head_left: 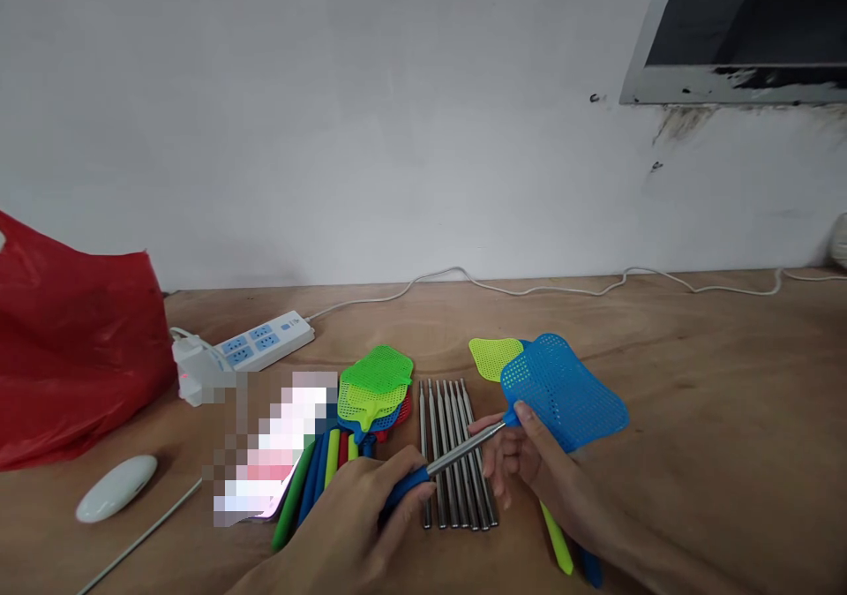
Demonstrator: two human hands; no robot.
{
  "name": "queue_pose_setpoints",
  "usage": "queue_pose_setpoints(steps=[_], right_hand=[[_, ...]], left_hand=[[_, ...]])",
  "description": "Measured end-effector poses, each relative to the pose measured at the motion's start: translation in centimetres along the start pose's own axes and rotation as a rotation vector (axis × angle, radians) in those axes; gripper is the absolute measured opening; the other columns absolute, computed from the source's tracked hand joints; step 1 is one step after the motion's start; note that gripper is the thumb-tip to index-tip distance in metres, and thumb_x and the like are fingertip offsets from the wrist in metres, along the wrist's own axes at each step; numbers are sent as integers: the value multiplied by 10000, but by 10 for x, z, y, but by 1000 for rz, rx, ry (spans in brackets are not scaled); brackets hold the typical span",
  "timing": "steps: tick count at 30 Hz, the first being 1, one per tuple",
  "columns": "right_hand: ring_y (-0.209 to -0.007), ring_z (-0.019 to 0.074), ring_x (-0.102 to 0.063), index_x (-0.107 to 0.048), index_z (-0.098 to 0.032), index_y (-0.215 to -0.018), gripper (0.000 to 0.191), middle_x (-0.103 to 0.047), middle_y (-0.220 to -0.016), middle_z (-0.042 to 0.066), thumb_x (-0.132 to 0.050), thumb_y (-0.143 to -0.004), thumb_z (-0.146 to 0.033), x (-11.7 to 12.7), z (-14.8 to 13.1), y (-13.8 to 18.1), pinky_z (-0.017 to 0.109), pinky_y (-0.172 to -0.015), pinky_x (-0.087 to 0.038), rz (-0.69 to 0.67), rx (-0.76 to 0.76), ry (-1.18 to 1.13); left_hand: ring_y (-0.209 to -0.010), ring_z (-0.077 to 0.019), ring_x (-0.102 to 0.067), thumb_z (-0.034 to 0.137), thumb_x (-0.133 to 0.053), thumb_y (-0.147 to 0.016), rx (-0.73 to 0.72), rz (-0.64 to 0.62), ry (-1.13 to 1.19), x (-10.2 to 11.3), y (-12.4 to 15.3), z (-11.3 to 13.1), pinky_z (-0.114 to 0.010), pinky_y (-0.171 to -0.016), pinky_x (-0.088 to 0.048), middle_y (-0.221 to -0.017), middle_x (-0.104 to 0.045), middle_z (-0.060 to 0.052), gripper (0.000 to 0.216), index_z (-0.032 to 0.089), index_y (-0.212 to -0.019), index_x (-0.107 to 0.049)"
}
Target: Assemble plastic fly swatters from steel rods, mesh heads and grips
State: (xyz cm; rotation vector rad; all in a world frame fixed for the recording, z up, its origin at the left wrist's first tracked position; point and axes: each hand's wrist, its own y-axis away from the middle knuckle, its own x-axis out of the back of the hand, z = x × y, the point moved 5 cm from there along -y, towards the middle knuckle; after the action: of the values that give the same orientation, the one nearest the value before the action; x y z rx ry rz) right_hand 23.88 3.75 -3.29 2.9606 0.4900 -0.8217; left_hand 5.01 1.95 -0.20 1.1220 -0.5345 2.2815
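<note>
My left hand [357, 524] is wrapped round the blue handle of a fly swatter, near the table's front edge. Its metal rod [463, 450] runs up and right to a blue mesh swatter head [562, 392]. My right hand [522, 463] pinches the neck where the rod meets the blue head. Under the rod lies a row of several bare metal rods [456, 454]. A yellow-green swatter head [495, 357] lies behind the blue one.
A stack of green, yellow, blue and red swatter heads [376, 387] lies left of the rods, with coloured handles [318, 480] below it. A white power strip [261, 341], a red plastic bag [72, 357], a white mouse [117, 487] and a blurred phone sit at left. White cable [595, 290] runs along the wall.
</note>
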Motion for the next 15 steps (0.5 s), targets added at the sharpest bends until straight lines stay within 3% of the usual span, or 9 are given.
queue_pose_setpoints(steps=[8, 15], right_hand=[[-506, 113, -603, -734, -172, -898, 432, -671, -648, 21, -691, -849, -599, -4, 7, 5, 204, -465, -511, 35, -17, 65], [-514, 105, -592, -721, -166, -795, 419, -657, -637, 15, -801, -745, -573, 7, -7, 3, 182, -439, -452, 215, 4, 94]], left_hand=[[-711, -196, -607, 419, -361, -1046, 52, -27, 25, -1, 0, 2, -282, -641, -371, -768, -636, 10, 313, 244, -902, -577], [-710, -177, -600, 419, -379, -1052, 45, -38, 48, -1, -8, 5, -279, -650, -373, -780, -626, 17, 307, 233, -897, -568]])
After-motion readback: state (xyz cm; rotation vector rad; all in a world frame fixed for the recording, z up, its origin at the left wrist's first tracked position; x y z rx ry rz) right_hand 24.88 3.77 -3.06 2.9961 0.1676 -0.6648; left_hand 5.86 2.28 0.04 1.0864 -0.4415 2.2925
